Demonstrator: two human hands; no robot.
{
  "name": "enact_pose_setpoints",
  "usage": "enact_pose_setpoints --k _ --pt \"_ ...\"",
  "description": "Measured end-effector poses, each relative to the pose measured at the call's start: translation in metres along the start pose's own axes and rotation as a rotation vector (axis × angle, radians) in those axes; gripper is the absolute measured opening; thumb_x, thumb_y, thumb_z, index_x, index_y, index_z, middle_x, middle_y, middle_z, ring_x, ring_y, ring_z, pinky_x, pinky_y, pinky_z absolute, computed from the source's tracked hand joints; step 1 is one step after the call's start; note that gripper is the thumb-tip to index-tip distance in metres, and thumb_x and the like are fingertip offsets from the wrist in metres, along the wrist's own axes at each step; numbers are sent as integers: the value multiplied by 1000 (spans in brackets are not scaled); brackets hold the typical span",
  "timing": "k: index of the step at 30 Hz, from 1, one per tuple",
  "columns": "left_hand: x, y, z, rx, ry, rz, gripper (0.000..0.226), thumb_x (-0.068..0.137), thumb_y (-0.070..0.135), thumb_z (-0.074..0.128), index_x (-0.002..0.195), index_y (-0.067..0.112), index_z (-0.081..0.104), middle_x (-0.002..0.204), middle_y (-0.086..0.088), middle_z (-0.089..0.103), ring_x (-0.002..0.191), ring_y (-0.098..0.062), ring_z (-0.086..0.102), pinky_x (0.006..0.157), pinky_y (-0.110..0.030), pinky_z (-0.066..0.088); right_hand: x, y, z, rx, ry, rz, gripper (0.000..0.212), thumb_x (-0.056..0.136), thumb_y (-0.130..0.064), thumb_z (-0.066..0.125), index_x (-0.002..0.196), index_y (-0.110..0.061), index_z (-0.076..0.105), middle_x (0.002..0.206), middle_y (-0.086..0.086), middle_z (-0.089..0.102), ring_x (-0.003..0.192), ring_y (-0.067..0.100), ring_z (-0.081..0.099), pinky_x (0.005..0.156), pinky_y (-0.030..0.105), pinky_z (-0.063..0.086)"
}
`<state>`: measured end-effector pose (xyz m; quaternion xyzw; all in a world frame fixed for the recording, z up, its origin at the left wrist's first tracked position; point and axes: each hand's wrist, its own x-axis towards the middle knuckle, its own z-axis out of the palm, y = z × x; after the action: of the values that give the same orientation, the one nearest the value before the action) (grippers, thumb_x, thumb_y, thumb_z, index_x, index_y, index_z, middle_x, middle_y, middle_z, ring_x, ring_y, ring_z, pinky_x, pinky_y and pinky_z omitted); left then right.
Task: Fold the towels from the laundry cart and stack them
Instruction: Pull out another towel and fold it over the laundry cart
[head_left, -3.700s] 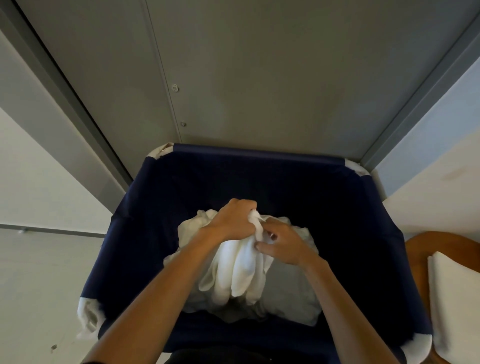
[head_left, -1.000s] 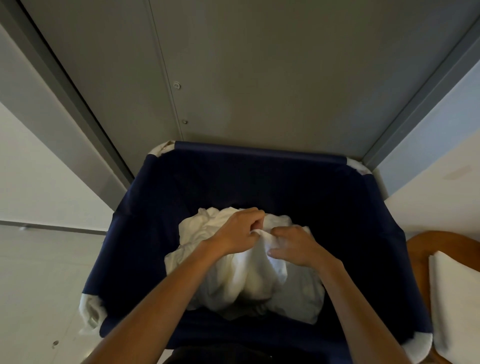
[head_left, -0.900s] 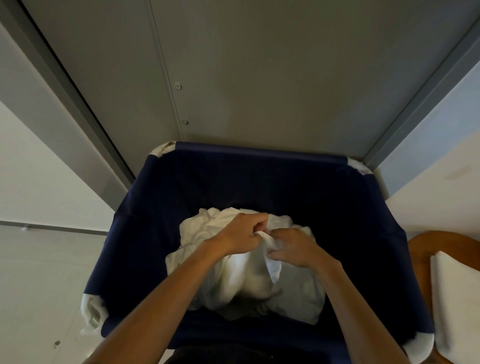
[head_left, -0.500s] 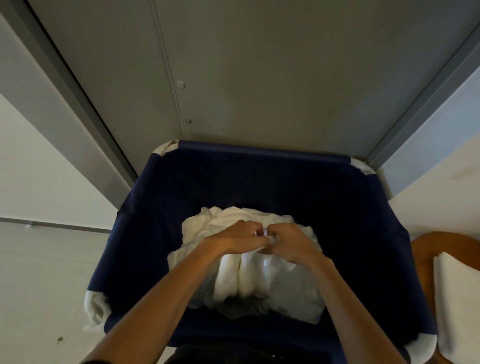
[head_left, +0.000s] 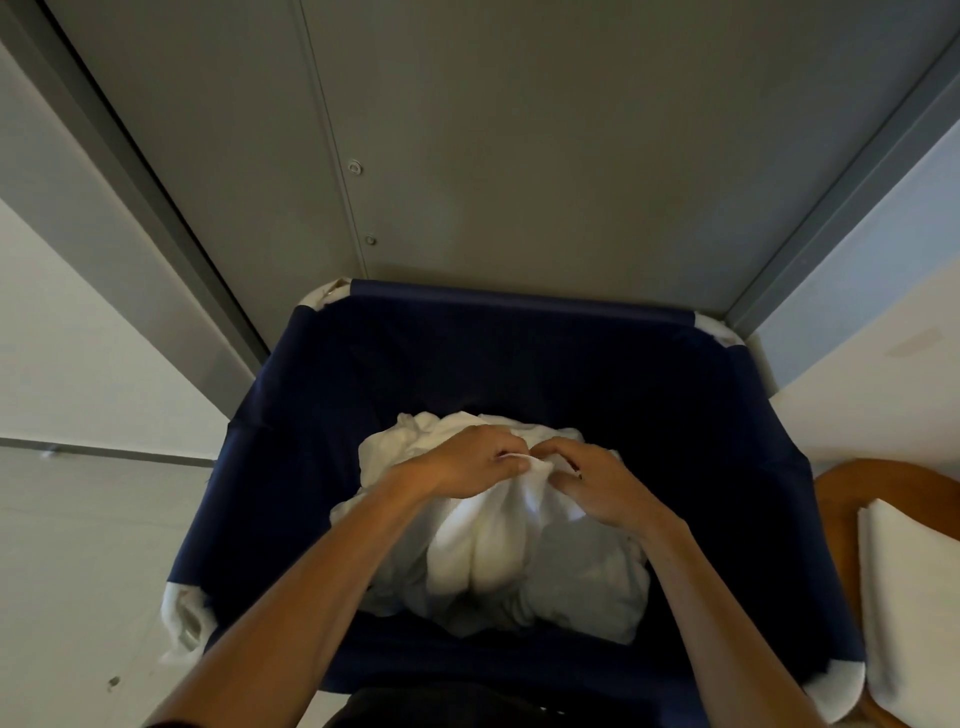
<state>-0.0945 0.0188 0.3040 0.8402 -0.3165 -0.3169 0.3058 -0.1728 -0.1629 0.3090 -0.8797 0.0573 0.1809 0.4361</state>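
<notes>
White towel bunched up over the navy cart; the left hand and right hand both pinch its top edge, close together.

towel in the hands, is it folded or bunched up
Bunched up, not folded. The towel hangs in loose gathers from where the left hand and right hand pinch its top, inside the laundry cart.

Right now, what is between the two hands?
A bunched fold of the white towel, which the left hand and the right hand both pinch. The head view shows it.
</notes>
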Motion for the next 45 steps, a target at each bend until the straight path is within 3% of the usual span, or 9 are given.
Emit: enact_pose_setpoints --k 2,7,12,17,31,34,37,42,45 --pt "0 4 1 12 8 16 25 96 41 46 79 29 59 90 7 54 87 -16 56 85 -40 49 3 1 0 62 77 -25 29 94 -12 55 116 -28 62 107 -13 63 97 2 60 77 15 46" --pt "1 7 10 -55 21 28 25 100 27 47 79 16 55 81 -3 53 72 -13 47 76 -42 47 5 1 -6 262 103 -70 24 88 -14 66 111 -21 63 80 -3 71 79 4 67 67 14 49" --pt "1 8 16 -107 110 104 14 97 28 55 95 21 67 130 11 44 95 -2 51 85 -16 42 7 3 -12 285 113 -114 21 82 -7 73 101 -13 66 90 0 72 86 11 70 73 21 54" --pt "3 7 11 -65 118 67 18 98 30 52 94 19 65 89 6 56 85 -12 54 82 -29 46 7 6 -12 315 197 -95 23 79 -3 74 95 -17 68 94 -3 71 91 12 69 81 27 56" --pt "4 11 16 19 225 117 16 95 29 56 101 22 69 80 16 46 91 -9 43 81 -16 34 5 6 -9 236 196 -136 17 89 -4 63 92 -20 70 85 -5 70 80 13 68 71 23 54" --pt "5 12 16 13 248 117 17 95 27 57 102 20 70 84 12 49 93 -11 46 80 -14 35 4 9 -9 170 132 -129 14 87 -25 68 101 -25 68 95 -8 68 86 6 66 74 20 52" --pt "7 16 17 -30 254 113 18 95 27 58 102 18 71 88 7 52 86 -8 50 77 -14 39 8 8 -7 -110 128 -65 11 83 -38 67 86 -43 58 91 -10 62 79 6 62 70 22 50" --pt "9 16 19 -78 292 101 16 92 31 61 99 19 69 96 1 60 86 -8 54 78 -18 43 10 -1 -6 -220 231 -116 23 89 -21 63 73 -31 50 70 -13 57 61 3 54 59 18 42" --pt "9 16 18 -60 300 105 14 91 31 63 96 19 67 94 3 60 81 -2 51 74 -12 39 8 0 -5 -180 236 -89 21 86 -32 64 70 -36 51 70 -10 60 61 6 58 58 22 47"
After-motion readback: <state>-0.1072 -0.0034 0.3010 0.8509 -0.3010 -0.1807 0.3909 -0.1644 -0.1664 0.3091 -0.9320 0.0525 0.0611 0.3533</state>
